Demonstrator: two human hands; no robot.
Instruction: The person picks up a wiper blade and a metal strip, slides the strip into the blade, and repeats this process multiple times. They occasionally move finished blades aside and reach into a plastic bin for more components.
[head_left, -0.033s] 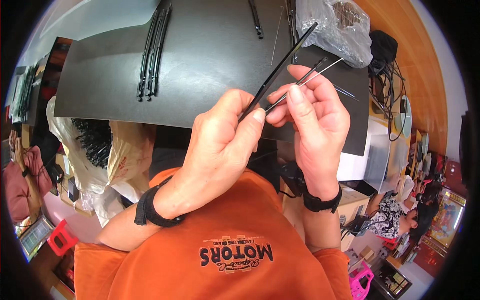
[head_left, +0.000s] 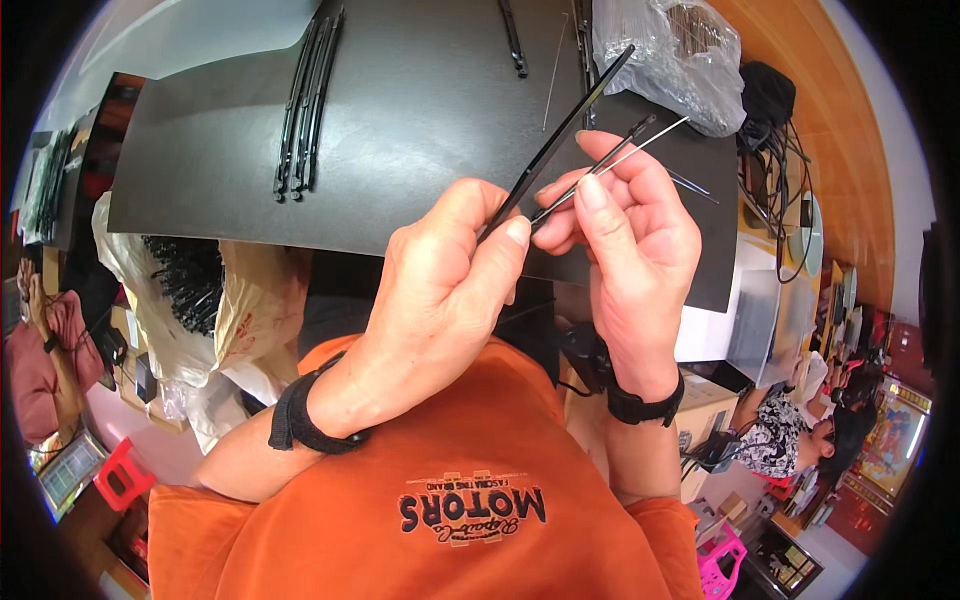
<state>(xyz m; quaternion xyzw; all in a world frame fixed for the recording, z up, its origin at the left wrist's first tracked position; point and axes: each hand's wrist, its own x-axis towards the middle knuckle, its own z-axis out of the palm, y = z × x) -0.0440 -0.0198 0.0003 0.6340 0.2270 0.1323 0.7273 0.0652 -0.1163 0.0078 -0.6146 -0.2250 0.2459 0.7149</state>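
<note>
Between the thumb and fingers of my left hand [head_left: 435, 265] is a long, flat black strip [head_left: 562, 134], slanting up and to the right over the table. Close beside it, my right hand [head_left: 638, 235] pinches a slim black rod [head_left: 625, 140] together with a thin silver metal rod [head_left: 660, 134]. Their lower ends meet near my left thumb; whether they touch the strip there I cannot tell. Thin metal wires [head_left: 692, 186] stick out past the right hand's far side. On the dark table [head_left: 400, 130], several black rods [head_left: 305, 105] lie side by side at the left.
More black rods [head_left: 512, 40] and a thin wire [head_left: 554, 75] lie farther back. A clear bag of metal rods [head_left: 680, 60] sits at the back right, next to black cables [head_left: 785, 180]. Below the table's left edge hangs a plastic bag [head_left: 250, 300] of black pieces. Other people sit at both sides.
</note>
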